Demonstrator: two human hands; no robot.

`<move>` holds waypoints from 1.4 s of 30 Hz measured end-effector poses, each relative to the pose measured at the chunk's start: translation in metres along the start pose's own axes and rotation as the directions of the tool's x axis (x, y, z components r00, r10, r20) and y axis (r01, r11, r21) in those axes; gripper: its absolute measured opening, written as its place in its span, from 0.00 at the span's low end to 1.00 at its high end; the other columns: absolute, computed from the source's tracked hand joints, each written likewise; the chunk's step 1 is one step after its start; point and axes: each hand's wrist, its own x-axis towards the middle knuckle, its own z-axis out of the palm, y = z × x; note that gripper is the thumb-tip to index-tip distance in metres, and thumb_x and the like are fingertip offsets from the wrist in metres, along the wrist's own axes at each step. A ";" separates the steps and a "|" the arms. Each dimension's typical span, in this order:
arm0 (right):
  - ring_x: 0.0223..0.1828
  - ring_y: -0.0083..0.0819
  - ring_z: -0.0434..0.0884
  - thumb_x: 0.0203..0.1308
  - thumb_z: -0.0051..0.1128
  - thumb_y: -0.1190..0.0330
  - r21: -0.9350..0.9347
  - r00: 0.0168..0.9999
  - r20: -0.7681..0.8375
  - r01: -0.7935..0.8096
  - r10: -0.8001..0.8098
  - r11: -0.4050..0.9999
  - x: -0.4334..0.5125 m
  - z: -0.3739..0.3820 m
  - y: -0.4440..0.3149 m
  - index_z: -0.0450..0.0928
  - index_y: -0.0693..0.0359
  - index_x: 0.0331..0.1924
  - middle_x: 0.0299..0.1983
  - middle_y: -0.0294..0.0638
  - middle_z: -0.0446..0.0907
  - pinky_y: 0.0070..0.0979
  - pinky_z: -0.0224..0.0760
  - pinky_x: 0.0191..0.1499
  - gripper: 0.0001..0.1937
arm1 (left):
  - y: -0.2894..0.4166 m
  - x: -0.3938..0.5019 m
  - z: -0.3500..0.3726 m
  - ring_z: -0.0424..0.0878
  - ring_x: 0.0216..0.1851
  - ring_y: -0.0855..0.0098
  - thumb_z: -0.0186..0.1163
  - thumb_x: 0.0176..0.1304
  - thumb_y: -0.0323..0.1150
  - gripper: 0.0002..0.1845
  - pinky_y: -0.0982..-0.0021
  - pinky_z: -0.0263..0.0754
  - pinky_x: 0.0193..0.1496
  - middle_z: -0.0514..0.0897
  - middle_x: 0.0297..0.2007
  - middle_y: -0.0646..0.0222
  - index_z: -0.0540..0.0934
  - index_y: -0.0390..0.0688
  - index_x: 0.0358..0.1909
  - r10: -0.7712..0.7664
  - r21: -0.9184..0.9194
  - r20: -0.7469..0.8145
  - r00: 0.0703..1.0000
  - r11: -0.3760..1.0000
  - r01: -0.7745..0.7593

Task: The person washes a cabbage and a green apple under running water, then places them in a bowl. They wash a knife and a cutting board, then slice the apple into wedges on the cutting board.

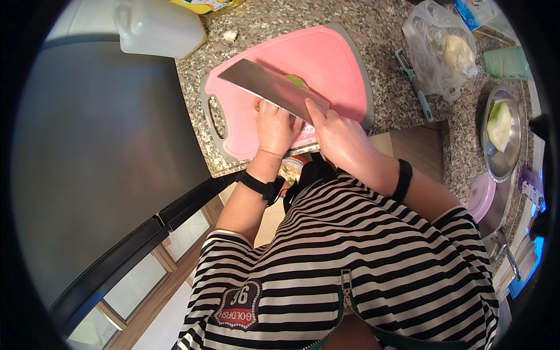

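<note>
My right hand (343,138) grips a cleaver (271,89), its index finger stretched along the wide blade. The blade slants over a pink cutting board (323,52) with grey edges. My left hand (278,127) presses down on the board close to the cutting edge, its fingers curled. A sliver of green shows at its fingertips, and most of what it holds is hidden by the fingers and blade. Beyond the blade, a piece of green-skinned vegetable (296,80) lies on the board, partly covered.
A garlic bulb (229,35) and a plastic jug (162,30) stand behind the board. At right are a peeler (414,85), a clear bag (437,65) with a pale lump, and a steel bowl (503,164) holding a gourd chunk (498,127). A dark panel (109,118) fills the left.
</note>
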 end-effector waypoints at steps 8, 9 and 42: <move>0.30 0.47 0.87 0.61 0.46 0.72 -0.037 0.999 -0.035 -0.011 0.010 0.999 0.027 -0.004 -0.016 0.69 0.77 0.55 0.28 0.55 0.83 0.40 0.82 0.31 0.20 | 0.000 0.001 0.008 0.72 0.53 0.57 0.67 0.48 0.36 0.21 0.51 0.61 0.57 0.79 0.46 0.64 0.80 0.47 0.46 0.032 0.003 -0.122 0.992 0.999 -0.032; 0.30 0.47 0.87 0.61 0.46 0.73 -0.029 0.999 -0.034 -0.011 0.010 1.000 0.031 -0.003 -0.016 0.69 0.76 0.53 0.28 0.55 0.83 0.40 0.82 0.31 0.19 | -0.001 0.000 0.010 0.72 0.53 0.57 0.66 0.48 0.36 0.20 0.52 0.61 0.57 0.79 0.45 0.65 0.80 0.47 0.46 0.034 0.014 -0.124 0.992 0.999 -0.032; 0.16 0.25 0.75 0.67 0.49 0.66 0.631 0.950 0.188 -0.311 0.249 0.711 0.062 -0.059 0.046 0.76 0.65 0.44 0.23 0.40 0.75 0.27 0.72 0.21 0.11 | 0.004 0.001 -0.001 0.76 0.53 0.62 0.70 0.51 0.38 0.19 0.53 0.62 0.60 0.81 0.50 0.66 0.82 0.48 0.46 -0.036 -0.054 -0.164 0.986 0.998 0.027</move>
